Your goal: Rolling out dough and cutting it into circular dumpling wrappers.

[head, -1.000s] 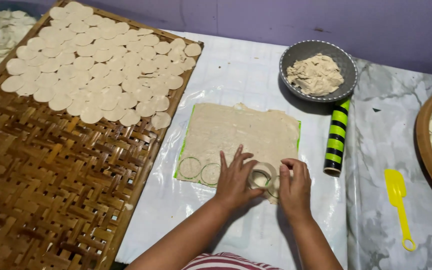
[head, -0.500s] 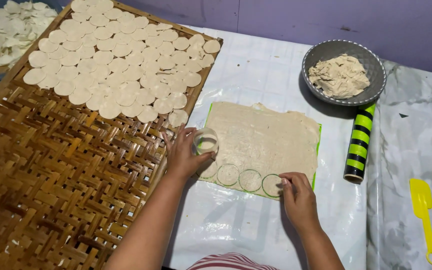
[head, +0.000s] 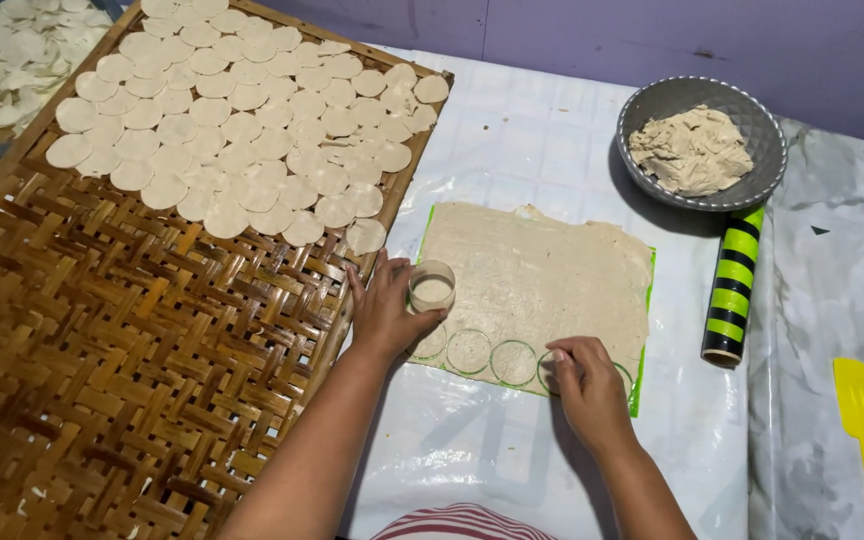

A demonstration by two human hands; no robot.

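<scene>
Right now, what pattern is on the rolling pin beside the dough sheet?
The rolling pin has black and bright green stripes, seen in the head view.

Matt, floury dough sheet on a green plastic mat. Clear, glossy round cutter, probably plastic. Woven bamboo tray, brown with a slight sheen, rough weave. Dimpled grey metal bowl. Shiny white plastic cover over the tabletop. Smooth yellow plastic spatula. Glossy striped rolling pin.
</scene>
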